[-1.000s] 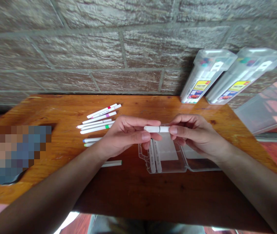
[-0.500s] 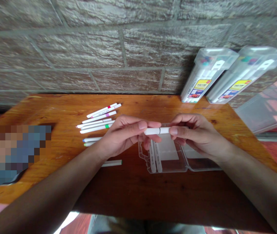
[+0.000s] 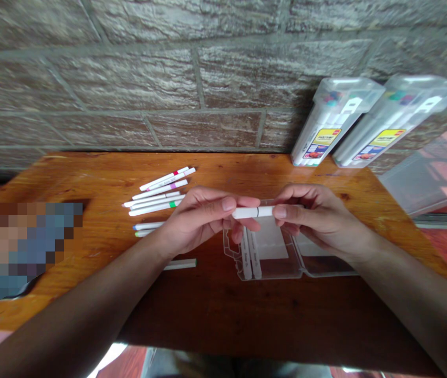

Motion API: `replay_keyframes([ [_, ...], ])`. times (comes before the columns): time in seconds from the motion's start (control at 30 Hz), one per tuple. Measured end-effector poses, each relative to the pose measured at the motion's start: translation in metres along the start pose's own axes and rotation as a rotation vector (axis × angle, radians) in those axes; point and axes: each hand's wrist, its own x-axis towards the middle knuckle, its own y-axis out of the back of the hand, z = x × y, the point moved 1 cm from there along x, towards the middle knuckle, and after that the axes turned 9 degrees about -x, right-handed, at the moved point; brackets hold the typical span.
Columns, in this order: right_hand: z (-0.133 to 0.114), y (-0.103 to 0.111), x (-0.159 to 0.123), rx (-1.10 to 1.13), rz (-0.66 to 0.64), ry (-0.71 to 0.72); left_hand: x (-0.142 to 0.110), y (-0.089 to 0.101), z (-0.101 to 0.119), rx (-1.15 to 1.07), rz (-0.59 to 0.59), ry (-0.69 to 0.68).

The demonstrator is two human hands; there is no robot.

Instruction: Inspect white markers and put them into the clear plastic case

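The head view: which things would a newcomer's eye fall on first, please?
Probably the white pen at the centre, with the right hand pinching one end and the left hand at the other. Below it lies an open clear case with two white pens inside. The two tall clear boxes with yellow labels also stand out, at the back right beside the wall.
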Motion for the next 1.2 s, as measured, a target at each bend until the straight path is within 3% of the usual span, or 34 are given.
replay_keyframes([
  [0.4,-0.002,-0.001,0.000,-0.011,0.013,-0.001,0.000,0.001,-0.001,0.045,-0.003,-0.024],
  [0.73,-0.001,0.000,0.003,-0.032,0.090,0.004,0.003,0.003,-0.001,0.180,0.125,-0.092],
  [1.0,-0.001,0.000,0.002,-0.272,0.241,0.087,0.006,0.012,-0.005,0.424,0.241,-0.154],
  [1.2,-0.005,-0.004,0.002,-0.420,0.254,0.140,0.010,0.007,-0.004,0.537,0.296,-0.146],
])
